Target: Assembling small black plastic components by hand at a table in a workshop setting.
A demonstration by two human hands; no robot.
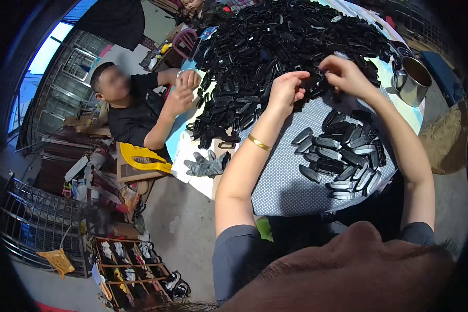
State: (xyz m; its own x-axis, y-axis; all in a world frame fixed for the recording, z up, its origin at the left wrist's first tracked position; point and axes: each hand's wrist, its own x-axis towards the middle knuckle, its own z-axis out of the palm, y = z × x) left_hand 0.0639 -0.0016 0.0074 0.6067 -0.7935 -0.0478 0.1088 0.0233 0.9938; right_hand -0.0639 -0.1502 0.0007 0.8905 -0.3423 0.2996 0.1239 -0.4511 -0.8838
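Note:
Over the near edge of a large heap of black plastic parts [275,41], my two hands are raised close together. My left hand [287,92], with a gold bangle on its wrist, has its fingers bent toward the right hand; what they hold blends into the dark heap. My right hand [346,77] is curled, thumb and forefinger drawn together, and any small thing between them cannot be made out. Nearer to me, between my forearms, lies a loose group of smaller black and grey oblong pieces [343,151] on a grey patterned cloth [281,179].
Left of the table a person [135,104] in a dark shirt holds both hands at the heap's edge. A grey glove [205,164] lies near a yellow plastic object [143,156]. A metal pot [413,80] stands at the table's right edge. A shelf rack [130,268] stands lower left.

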